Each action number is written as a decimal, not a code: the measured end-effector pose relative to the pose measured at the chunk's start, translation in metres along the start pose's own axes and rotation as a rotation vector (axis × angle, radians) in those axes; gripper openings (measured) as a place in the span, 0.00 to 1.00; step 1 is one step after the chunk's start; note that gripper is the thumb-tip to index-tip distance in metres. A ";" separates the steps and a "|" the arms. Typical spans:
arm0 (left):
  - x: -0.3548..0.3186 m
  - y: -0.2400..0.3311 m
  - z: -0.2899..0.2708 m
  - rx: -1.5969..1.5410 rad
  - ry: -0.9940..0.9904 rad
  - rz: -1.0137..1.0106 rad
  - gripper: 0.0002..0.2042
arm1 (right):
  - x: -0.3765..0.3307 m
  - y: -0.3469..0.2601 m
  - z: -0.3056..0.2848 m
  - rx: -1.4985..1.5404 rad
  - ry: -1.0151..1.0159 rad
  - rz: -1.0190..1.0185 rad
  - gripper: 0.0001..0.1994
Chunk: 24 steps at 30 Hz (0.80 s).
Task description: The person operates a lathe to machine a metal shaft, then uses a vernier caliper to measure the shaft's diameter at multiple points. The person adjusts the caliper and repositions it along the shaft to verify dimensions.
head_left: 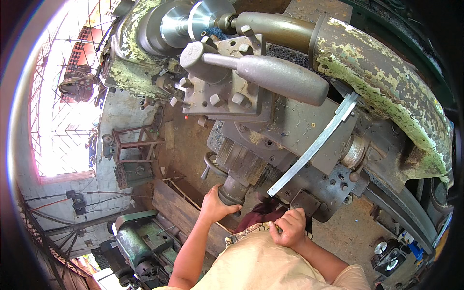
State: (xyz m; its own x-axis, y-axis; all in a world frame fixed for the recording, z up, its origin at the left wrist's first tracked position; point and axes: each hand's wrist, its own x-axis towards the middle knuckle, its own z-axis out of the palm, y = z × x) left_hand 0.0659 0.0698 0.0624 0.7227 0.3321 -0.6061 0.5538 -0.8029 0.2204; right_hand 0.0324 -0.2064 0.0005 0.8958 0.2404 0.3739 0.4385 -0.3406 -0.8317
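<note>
I stand at a metal lathe. My left hand (215, 209) is wrapped round the cylindrical hub (234, 189) of the cross-slide handwheel, whose curved rim (210, 162) shows behind it. Close to my shirt, my right hand (291, 228) is curled into a loose fist beside a small dark block (305, 203); whatever it may hold is hidden. A steel caliper (309, 150) rests slantwise across the carriage. Above it sits the square tool post (222, 99) with its thick clamping lever (282, 77). Shiny turned metal (195, 21) is mounted at the top, against the tailstock quill (275, 29).
The tailstock (382, 63), its green paint peeling, fills the upper right. A small crank wheel (355, 152) sticks out below it. At the left are a wooden stand (137, 142) and a barred window (58, 111). A green machine (145, 237) stands at lower left.
</note>
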 end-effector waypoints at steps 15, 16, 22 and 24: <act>0.002 -0.015 -0.004 -0.001 -0.002 0.098 0.54 | 0.016 -0.026 -0.013 -0.032 -0.139 0.121 0.09; 0.004 -0.021 -0.005 -0.027 -0.034 0.120 0.52 | 0.016 -0.033 -0.013 -0.035 -0.179 0.157 0.09; 0.054 -0.083 -0.014 -0.608 0.006 0.194 0.30 | 0.000 -0.069 0.028 0.396 -0.417 0.594 0.20; 0.086 -0.105 -0.017 -0.522 0.206 0.141 0.27 | -0.007 -0.066 0.059 0.607 -0.396 0.920 0.29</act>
State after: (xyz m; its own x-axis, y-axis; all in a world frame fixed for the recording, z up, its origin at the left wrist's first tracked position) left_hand 0.0769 0.1905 -0.0001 0.8409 0.3711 -0.3938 0.5392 -0.5129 0.6680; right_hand -0.0068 -0.1320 0.0289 0.7256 0.4320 -0.5357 -0.5654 -0.0696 -0.8219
